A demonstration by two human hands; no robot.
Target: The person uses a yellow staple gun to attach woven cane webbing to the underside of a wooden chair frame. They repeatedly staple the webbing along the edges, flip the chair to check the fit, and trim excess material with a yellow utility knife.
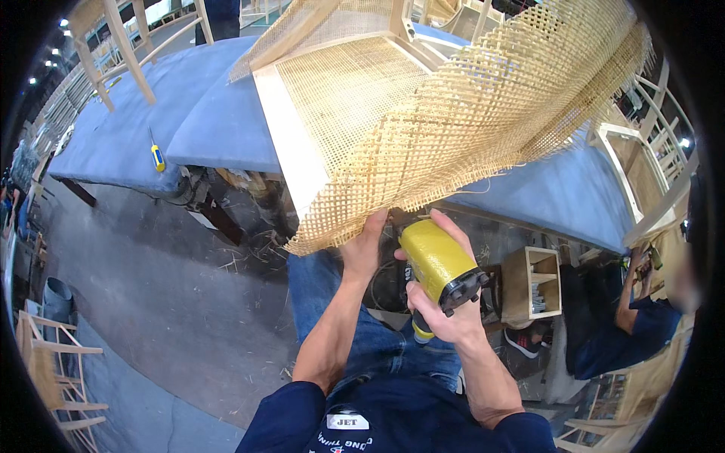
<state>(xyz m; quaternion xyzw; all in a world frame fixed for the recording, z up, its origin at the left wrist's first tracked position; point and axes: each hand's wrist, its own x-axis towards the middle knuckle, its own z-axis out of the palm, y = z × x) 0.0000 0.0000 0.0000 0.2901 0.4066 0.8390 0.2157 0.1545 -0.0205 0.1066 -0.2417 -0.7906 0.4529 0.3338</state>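
Left hand [364, 245] up under the lower edge of the woven cane sheet [453, 128], fingers hidden behind the weave, so spread or pinching not readable. Right hand [445, 302] wrapped shut around the yellow staple gun [438, 266], nose aimed up at the cane edge just beside the left hand. Cane draped over the pale wooden frame [298, 151], overhanging the blue padded bench [219, 113]. Yellow-handled tool [157, 157] lying well apart on the bench's left.

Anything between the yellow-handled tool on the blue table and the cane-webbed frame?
Head view: only bare blue padded table lies between the yellow-handled tool and the cane-webbed wooden frame.
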